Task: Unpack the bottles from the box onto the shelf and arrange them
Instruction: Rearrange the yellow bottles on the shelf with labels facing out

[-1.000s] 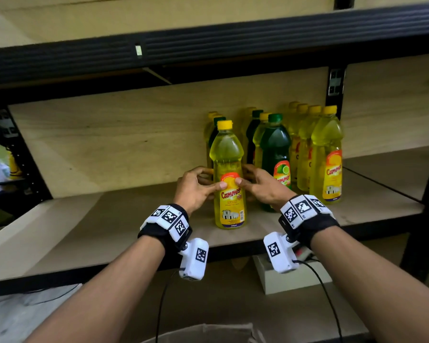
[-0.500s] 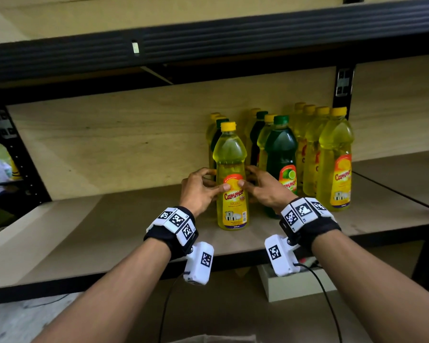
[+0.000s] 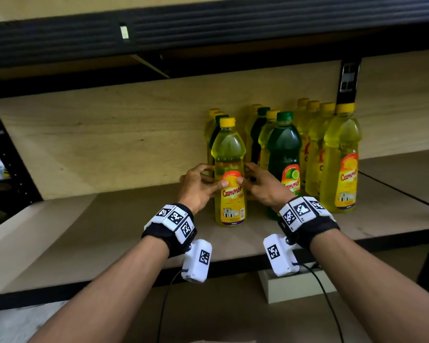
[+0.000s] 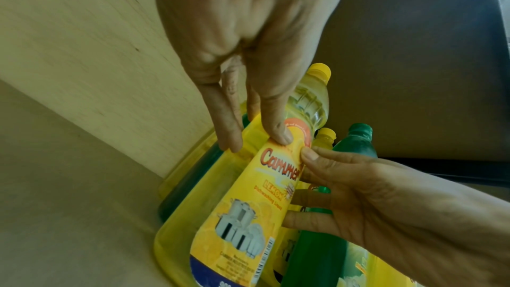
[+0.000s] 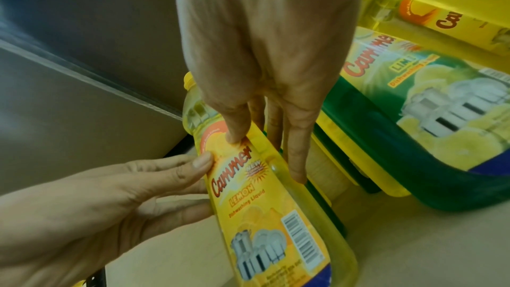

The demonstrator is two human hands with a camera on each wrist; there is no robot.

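A yellow lemon bottle (image 3: 229, 154) (image 4: 234, 215) (image 5: 276, 215) with a yellow cap stands upright on the wooden shelf (image 3: 109, 231), in front of the other bottles. My left hand (image 3: 208, 180) (image 4: 255, 136) grips its left side, thumb on the label. My right hand (image 3: 248, 175) (image 5: 262, 134) grips the right side the same way, and the two thumbs nearly meet. A green lime bottle (image 3: 284, 149) (image 5: 386, 128) stands just to the right. Beyond it is a row of yellow bottles (image 3: 341, 149). More bottles (image 3: 214, 120) are partly hidden behind the held one.
The shelf board runs bare to the left of the bottles. A black beam (image 3: 208, 33) of the upper shelf hangs overhead, and a black upright (image 3: 347, 78) stands behind the right-hand bottles. A white block (image 3: 295, 285) lies below the shelf edge.
Both hands have stayed on the yellow bottle, which stands at the same spot. Only my view has shifted slightly.
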